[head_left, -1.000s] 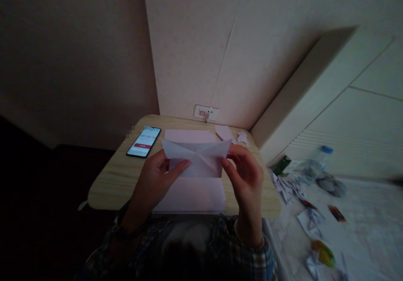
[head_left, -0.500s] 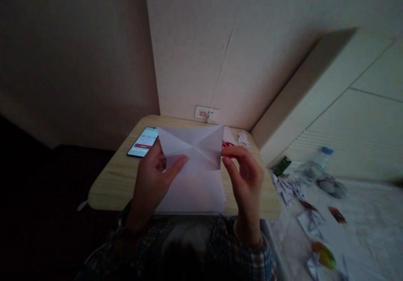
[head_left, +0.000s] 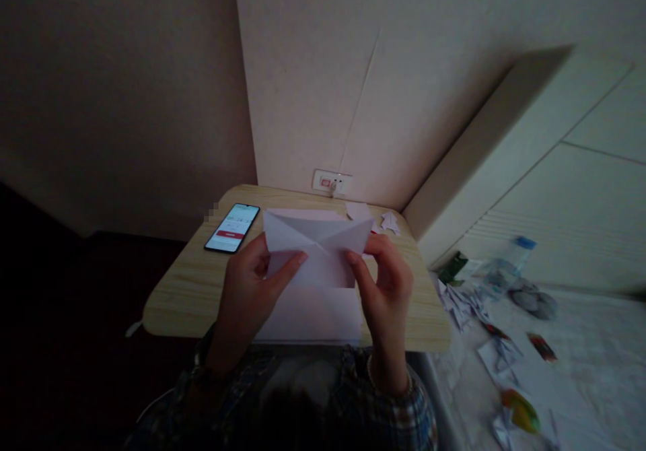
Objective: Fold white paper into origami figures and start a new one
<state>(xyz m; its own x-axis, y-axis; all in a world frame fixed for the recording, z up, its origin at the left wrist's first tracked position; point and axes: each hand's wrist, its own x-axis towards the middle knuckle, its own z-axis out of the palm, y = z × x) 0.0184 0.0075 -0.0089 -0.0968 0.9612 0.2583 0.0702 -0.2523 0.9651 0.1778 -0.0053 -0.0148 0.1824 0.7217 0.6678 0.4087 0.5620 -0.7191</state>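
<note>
Between my hands is a creased sheet of white paper (head_left: 317, 262), raised above the table, its top corners angled up and its folds meeting near the middle. My left hand (head_left: 252, 283) is closed on its left side, thumb in front and fingers behind. At the right edge my right hand (head_left: 381, 279) pinches the same sheet, the thumb on the near face. Under it lies more white paper (head_left: 313, 320) along the table's front edge. A little red shows behind the right fingers, mostly hidden.
A lit phone (head_left: 233, 229) lies on the wooden table (head_left: 176, 296) at left. A small folded paper piece (head_left: 390, 223) sits at the back right, near a wall socket (head_left: 332, 181). On the bed to the right are folded papers (head_left: 459, 306) and a plastic bottle (head_left: 512, 259).
My right hand has moved left and taken hold of the sheet's right side. The sheet has shifted slightly right and down, its top part tilting, and the phone is fully uncovered.
</note>
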